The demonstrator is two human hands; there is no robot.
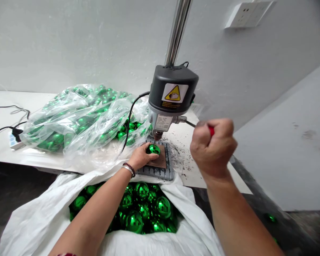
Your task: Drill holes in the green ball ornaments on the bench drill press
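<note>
Holding ball point(154, 149) within base point(157, 172) edges: left fingers point(152, 156); right hand point(213, 147) apart.

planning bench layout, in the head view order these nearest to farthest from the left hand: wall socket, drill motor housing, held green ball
1. Held green ball: in the left hand.
2. Drill motor housing: above, rightward.
3. Wall socket: far upper right.
</note>
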